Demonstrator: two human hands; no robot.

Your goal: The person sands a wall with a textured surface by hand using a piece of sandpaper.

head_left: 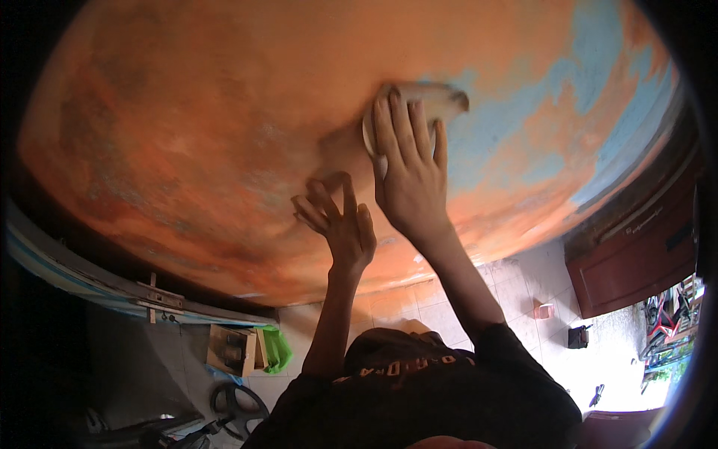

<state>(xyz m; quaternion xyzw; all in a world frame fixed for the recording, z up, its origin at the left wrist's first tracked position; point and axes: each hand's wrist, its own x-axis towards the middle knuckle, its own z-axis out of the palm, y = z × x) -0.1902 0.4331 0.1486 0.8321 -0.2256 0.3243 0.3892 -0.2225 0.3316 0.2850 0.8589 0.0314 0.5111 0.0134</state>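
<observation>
A wall (pixel 224 112) in mottled orange, with light-blue patches (pixel 546 127) at the right, fills the upper view. My right hand (pixel 411 165) presses a pale, rounded pad (pixel 369 127) against it, fingers stretched over the pad and thumb at its side. The pad's far edge looks blurred and darker; its exact kind cannot be made out. Lower and to the left, my left hand (pixel 344 228) is raised near the wall with fingers apart and bent, holding nothing. Whether its fingertips touch the wall is unclear.
Below the wall lies a tiled floor (pixel 523 284). A wooden box (pixel 230 349) and a green bag (pixel 277 350) stand lower left, near a dark wheel-like object (pixel 239 404). A reddish-brown door (pixel 628 262) is at right, with a small black object (pixel 578 337) on the floor.
</observation>
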